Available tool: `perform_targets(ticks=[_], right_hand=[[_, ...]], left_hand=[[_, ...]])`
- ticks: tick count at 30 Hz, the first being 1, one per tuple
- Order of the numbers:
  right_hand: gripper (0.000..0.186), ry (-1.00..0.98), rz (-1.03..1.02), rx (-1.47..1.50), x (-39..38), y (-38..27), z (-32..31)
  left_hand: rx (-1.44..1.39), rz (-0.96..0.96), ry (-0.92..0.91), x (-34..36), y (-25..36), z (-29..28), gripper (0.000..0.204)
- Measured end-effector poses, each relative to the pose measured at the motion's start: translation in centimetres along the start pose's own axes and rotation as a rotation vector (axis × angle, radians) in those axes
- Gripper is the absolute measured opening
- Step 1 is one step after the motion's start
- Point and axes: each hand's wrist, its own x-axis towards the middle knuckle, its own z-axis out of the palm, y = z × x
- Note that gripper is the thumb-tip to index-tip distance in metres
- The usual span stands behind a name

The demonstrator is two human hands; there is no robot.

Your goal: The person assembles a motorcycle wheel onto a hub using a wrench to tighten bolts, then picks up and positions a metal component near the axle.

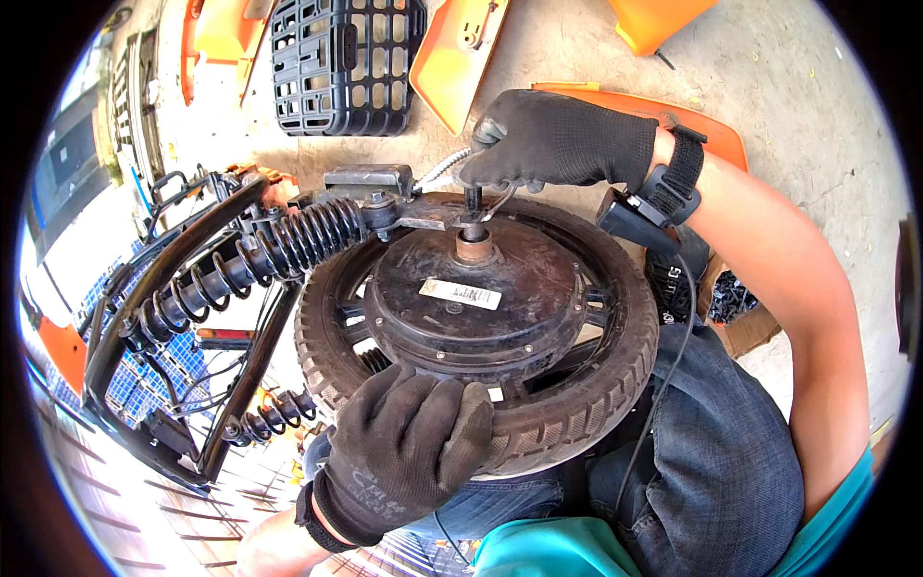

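Observation:
A wheel with a knobby black tyre point(567, 433) and a dark round hub motor point(413, 250) lies flat before me, its axle point(473, 248) pointing up. My left hand point(404, 452), in a black glove, is closed over the tyre's near edge. Also gloved, my right hand point(553, 144) pinches a short black cylindrical piece point(472, 197) at the axle's top; its exact kind is partly hidden by the fingers. A flat metal bracket point(428, 213) reaches the axle from the left, next to a coil-spring shock absorber point(288, 245). A silvery sheathed cable point(442, 165) runs behind the right fingers.
The black tubular frame point(183, 240) stands at left, with a second shock absorber point(279, 416) lower down. Beyond the wheel lie a black plastic crate point(346, 67) and orange panels point(457, 58) on concrete. An open cardboard box point(745, 327) sits at right. A cable point(673, 365) hangs beside my knee.

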Motion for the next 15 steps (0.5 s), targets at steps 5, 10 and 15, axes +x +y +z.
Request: perform_targets(ticks=[5, 10, 15], right_hand=[[0.042, -0.108, -0.043, 0.172, -0.2, 0.1, -0.5], [0.031, -0.194, -0.136, 0.295, 1.6, 3.7, 0.1], [0.031, -0.233, -0.067, 0.598, 1.1, 3.5, 0.7]], left_hand=[[0.002, 0.025, 0.004, -0.1, -0.2, 0.1, 0.04], [0.008, 0.032, 0.016, 0.3, -0.1, 0.0, 0.04], [0.006, 0.033, 0.038, 0.3, -0.2, 0.4, 0.039]])
